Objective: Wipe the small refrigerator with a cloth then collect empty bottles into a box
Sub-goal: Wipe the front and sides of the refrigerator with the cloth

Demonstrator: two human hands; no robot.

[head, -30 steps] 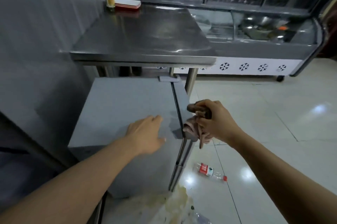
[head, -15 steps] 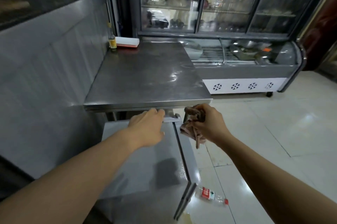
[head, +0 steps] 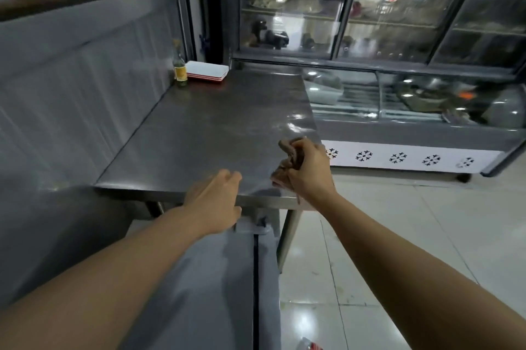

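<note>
While my right hand [head: 308, 171] held the brown cloth [head: 290, 159] bunched tight in its curled fingers, it was up over the near edge of the steel table [head: 205, 133]. The small refrigerator [head: 199, 292] lay below that table, so the cloth had to come down and toward me. Its top ran long, away from me. My left hand [head: 216, 201] was nearer to it, fingers loose and holding nothing. An empty bottle [head: 308, 345] lay on the floor, just right of the refrigerator.
</note>
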